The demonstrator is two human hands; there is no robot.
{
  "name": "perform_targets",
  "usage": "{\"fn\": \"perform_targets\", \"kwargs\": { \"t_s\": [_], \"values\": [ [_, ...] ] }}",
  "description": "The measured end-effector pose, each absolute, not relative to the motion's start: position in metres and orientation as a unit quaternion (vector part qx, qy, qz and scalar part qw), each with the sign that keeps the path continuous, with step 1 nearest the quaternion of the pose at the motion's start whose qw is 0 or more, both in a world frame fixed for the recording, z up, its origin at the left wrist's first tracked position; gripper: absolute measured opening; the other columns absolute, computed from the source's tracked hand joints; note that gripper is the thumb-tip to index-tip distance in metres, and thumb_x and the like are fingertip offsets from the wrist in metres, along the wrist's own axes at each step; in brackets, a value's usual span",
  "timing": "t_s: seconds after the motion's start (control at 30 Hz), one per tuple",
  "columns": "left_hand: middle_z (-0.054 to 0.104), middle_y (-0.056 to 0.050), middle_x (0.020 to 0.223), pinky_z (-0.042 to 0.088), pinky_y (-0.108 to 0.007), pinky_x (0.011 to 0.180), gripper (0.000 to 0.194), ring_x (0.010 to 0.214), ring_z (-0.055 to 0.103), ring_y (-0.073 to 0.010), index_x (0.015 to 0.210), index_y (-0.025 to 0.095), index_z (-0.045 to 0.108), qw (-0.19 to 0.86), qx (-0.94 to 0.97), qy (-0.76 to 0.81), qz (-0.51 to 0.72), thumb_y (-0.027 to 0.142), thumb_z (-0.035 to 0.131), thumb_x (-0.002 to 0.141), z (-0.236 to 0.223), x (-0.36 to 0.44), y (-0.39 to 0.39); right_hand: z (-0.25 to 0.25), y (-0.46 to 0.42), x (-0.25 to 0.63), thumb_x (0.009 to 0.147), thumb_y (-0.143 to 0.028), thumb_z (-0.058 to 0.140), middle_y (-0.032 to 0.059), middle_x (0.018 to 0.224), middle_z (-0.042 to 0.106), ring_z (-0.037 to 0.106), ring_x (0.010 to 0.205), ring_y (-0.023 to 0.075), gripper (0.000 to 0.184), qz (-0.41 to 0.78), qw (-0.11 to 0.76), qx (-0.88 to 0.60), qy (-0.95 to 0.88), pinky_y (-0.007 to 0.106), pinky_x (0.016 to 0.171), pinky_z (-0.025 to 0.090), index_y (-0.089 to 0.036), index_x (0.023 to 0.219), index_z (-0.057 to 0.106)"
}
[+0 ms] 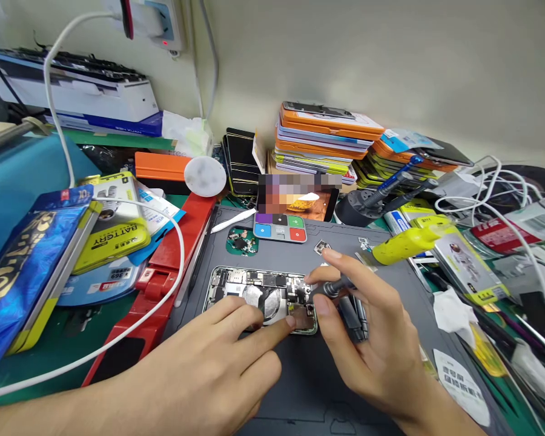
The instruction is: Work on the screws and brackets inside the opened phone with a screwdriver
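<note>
An opened smartphone (243,294) lies on the grey work mat with its circuit board, screws and a round silver coil exposed. My left hand (236,354) rests over its lower edge, the index fingertip pressing near the right end and the other fingers partly bent; it grips nothing. Between the thumb and fingers of my right hand (367,321) is a dark screwdriver (335,287), its tip end at the phone's right side. More dark tool shafts (352,318) show below that hand, partly hidden. Beyond the phone sits a small metal part (320,246).
Behind the phone stand a propped phone with a lit screen (306,203) and a colored button pad (279,229). A red clamp tool (163,278) and white cable (179,266) lie left. A yellow bottle (402,242) and packaged parts crowd the right; stacked boxes (324,136) line the wall.
</note>
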State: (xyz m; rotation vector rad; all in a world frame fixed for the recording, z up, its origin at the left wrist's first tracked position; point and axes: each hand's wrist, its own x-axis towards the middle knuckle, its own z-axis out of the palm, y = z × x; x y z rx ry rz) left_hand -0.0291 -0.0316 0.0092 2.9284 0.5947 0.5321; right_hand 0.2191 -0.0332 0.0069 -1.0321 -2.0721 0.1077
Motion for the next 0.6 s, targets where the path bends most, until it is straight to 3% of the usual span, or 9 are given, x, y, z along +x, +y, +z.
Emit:
{"fn": "perform_targets", "kwargs": {
  "t_s": [0.23, 0.43, 0.6],
  "values": [
    [0.071, -0.005, 0.144, 0.053, -0.042, 0.087, 0.01, 0.097, 0.064, -0.0258, 0.09, 0.019, 0.067, 0.054, 0.961, 0.205, 0.178, 0.02, 0.069, 0.1, 0.0084, -0.0279, -0.0335, 0.0056, -0.0331, 0.219, 0.096, 0.0, 0.062, 0.0066, 0.144, 0.068, 0.074, 0.108, 0.0165, 0.072, 0.036, 0.407, -0.41, -0.815, 0.034, 0.092, 0.061, -0.019, 0.162, 0.039],
    [0.073, -0.006, 0.14, 0.053, -0.042, 0.085, 0.011, 0.096, 0.064, -0.026, 0.089, 0.019, 0.067, 0.049, 0.96, 0.212, 0.176, 0.022, 0.07, 0.1, 0.0089, -0.0271, -0.0303, 0.0025, -0.0361, 0.2205, 0.098, -0.005, 0.064, 0.0061, 0.138, 0.069, 0.077, 0.103, 0.0193, 0.071, 0.063, 0.404, -0.437, -0.801, 0.036, 0.079, 0.064, -0.024, 0.162, 0.041],
    [0.074, -0.005, 0.137, 0.053, -0.042, 0.085, 0.012, 0.095, 0.064, -0.0254, 0.09, 0.019, 0.068, 0.051, 0.963, 0.195, 0.179, 0.023, 0.069, 0.101, 0.0081, -0.0279, -0.0299, 0.0025, -0.0366, 0.221, 0.098, -0.004, 0.062, 0.0059, 0.137, 0.069, 0.077, 0.103, 0.0193, 0.072, 0.063, 0.403, -0.442, -0.799, 0.036, 0.08, 0.064, -0.025, 0.162, 0.04]
  ]
}}
